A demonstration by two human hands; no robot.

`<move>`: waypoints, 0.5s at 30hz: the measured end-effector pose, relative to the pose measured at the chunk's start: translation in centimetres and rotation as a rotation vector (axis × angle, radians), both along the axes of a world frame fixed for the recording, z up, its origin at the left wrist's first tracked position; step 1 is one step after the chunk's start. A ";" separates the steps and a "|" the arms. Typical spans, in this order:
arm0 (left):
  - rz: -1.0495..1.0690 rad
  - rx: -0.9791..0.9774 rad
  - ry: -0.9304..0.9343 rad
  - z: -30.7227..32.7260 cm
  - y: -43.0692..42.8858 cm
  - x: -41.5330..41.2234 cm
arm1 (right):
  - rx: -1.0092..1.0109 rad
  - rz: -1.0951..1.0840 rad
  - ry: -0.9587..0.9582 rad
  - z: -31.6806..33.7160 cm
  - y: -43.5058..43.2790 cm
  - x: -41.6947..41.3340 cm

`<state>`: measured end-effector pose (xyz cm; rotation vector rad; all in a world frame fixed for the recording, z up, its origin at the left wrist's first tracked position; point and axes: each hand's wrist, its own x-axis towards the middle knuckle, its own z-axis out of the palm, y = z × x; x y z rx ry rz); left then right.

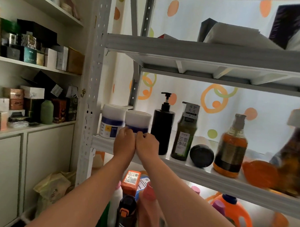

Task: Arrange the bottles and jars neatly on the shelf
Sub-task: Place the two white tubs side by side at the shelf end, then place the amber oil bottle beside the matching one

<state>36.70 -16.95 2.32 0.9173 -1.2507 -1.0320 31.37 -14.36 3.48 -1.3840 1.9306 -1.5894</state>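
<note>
Metal rack (184,49): grey-white, with a shelf board (203,171) at hand height and another board above it carrying pale packets and dark boxes.
Wall shelves (34,66): to the left of the rack, crowded with small boxes and one green bottle (47,112).
Lower level: below the shelf board, an orange jug (234,213), a pink-capped bottle (148,192) and a dark bottle (126,215) stand close together, partly hidden behind the forearms.
Brown bottle, far right (294,157): tilted and blurred at the frame edge, with an orange object (258,173) lying in front of it.
Amber bottle (231,144): upright, to the right of the black jar.
Black pump bottle (162,128): upright, just to the right of the hands, nearest neighbour on that side.
Green bottle with white label (184,136): upright, between the pump bottle and the black jar.
Left white tub (111,121): at the rack's left end, against the post, touching or nearly touching the held tub.
Held white tub (138,120): white with a blue band, upright near the shelf's front edge (its lower half is covered by the hands).
Black jar (202,156): lying on its side, round face toward the camera.
Left hand (124,143): arm stretched up and forward, fingers curled on the held tub's left side.
Right hand (146,144): pressed knuckle to knuckle against the left, fingers curled on the tub's right side.
</note>
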 end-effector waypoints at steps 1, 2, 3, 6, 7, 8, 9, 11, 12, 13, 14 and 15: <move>0.088 0.002 0.032 -0.3 0.8 -0.7 | -0.038 -0.017 0.028 0.0 0.8 -0.5; 0.145 0.009 0.068 -0.4 1.7 -1.5 | -0.079 -0.040 0.048 0.0 1.6 -1.1; 0.167 0.013 0.096 -0.5 2.6 -2.4 | -0.122 -0.069 0.068 -0.2 2.6 -1.9; 0.108 -0.014 0.123 -0.3 5.4 -5.5 | -0.231 -0.188 0.155 -1.0 6.0 -4.8; 0.080 -0.049 0.111 -0.3 6.4 -6.6 | -0.250 -0.225 0.179 -1.4 7.2 -5.9; 0.051 -0.087 0.088 -0.3 7.5 -7.9 | -0.264 -0.272 0.209 -1.6 8.6 -7.2; 0.028 -0.121 0.065 -0.4 8.4 -9.0 | -0.281 -0.315 0.243 -1.8 9.7 -8.3; -0.042 -0.166 0.026 -0.6 10.5 -11.4 | -0.327 -0.403 0.295 -1.9 12.1 -10.7; -0.083 -0.179 0.007 -0.7 11.6 -12.6 | -0.343 -0.451 0.305 -1.9 13.4 -12.1; -0.128 -0.187 -0.012 -0.7 12.7 -13.9 | -0.347 -0.499 0.311 -1.8 14.8 -13.5; -0.178 -0.192 -0.026 -0.7 13.8 -15.1 | -0.346 -0.544 0.312 -1.7 16.2 -15.0; -0.226 -0.205 -0.046 -0.7 15.1 -16.3 | -0.344 -0.586 0.312 -1.6 17.6 -16.5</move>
